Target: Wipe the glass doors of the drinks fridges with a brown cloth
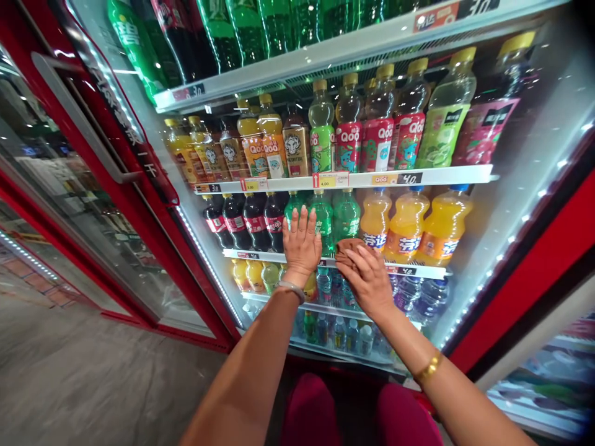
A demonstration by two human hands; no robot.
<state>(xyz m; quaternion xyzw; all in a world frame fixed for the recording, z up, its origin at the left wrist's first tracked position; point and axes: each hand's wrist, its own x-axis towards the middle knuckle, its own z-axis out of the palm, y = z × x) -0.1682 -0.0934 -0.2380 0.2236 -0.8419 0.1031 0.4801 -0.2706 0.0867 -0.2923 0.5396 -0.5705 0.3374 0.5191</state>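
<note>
My left hand (302,244) is held flat, fingers stretched upward, in front of the green soda bottles (347,214) on a middle shelf; it looks laid against the cooler's glass. To its right, my right hand (369,279) presses a folded brown cloth (346,253) at the height of the price strip, with its fingers over the cloth. The cloth covers the lower part of one green bottle. Orange soda bottles (405,226) stand just right of the cloth, dark cola bottles (255,220) left of my left hand.
A red door frame with a grey handle (83,124) runs along the left. Above, a shelf (353,179) carries several juice bottles, with larger green bottles higher up. Lower shelves hold water and purple drinks (425,297). Grey floor (116,371) shows at lower left.
</note>
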